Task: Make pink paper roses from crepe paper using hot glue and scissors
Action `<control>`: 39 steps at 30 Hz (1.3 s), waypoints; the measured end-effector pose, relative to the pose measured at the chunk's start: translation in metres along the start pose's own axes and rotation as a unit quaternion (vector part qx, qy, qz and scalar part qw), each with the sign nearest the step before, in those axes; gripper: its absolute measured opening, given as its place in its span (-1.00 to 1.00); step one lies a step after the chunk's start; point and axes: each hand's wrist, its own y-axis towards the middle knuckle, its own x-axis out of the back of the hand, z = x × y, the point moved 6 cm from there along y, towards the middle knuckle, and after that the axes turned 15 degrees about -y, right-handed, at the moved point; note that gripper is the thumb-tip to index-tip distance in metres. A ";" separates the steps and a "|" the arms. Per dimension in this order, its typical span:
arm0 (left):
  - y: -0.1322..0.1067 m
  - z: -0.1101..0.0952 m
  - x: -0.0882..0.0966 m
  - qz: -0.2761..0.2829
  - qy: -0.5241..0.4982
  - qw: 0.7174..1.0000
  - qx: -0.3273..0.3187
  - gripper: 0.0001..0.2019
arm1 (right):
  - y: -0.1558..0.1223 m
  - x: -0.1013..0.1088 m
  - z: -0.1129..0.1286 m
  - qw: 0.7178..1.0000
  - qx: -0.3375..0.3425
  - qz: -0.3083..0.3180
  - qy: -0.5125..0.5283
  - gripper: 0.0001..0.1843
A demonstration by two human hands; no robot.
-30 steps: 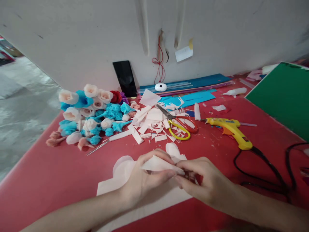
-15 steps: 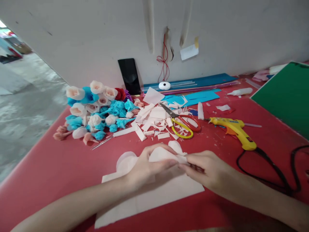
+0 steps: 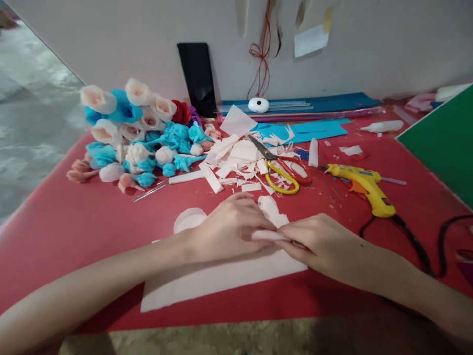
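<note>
My left hand point(image 3: 227, 230) and my right hand point(image 3: 318, 244) meet over the red table point(image 3: 74, 231), fingers curled and pinching a small pale pink rolled paper piece point(image 3: 266, 235) between them. Under both hands lies a long strip of pale pink crepe paper point(image 3: 218, 278). Two cut petal shapes point(image 3: 189, 218) lie just beyond my hands.
A heap of pink, white and blue paper flowers point(image 3: 136, 133) sits at the back left, paper scraps point(image 3: 236, 165) and red-and-yellow scissors point(image 3: 283, 172) in the middle, a yellow glue gun point(image 3: 364, 187) with black cord to the right. A green board point(image 3: 443, 140) lies far right.
My hands have lowered toward the paper strip and the pink piece between them is rolled tighter. The camera has tilted down, so the table's near edge shows.
</note>
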 end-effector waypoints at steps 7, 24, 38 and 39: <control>-0.003 0.013 0.005 -0.082 -0.069 0.993 0.039 -0.86 | -0.008 0.024 -0.003 0.976 -0.052 -0.170 -0.126 -0.81; -0.009 0.036 0.018 -0.244 -0.272 0.918 0.152 -0.93 | -0.006 0.012 0.053 0.931 0.188 -0.248 -0.194 -0.76; -0.011 0.038 0.020 -0.279 -0.289 0.908 0.119 -0.96 | 0.005 -0.019 0.026 0.972 0.098 -0.146 -0.155 -0.77; -0.011 0.038 0.021 -0.280 -0.286 0.908 0.123 -0.97 | 0.005 -0.018 0.027 0.970 0.098 -0.151 -0.161 -0.77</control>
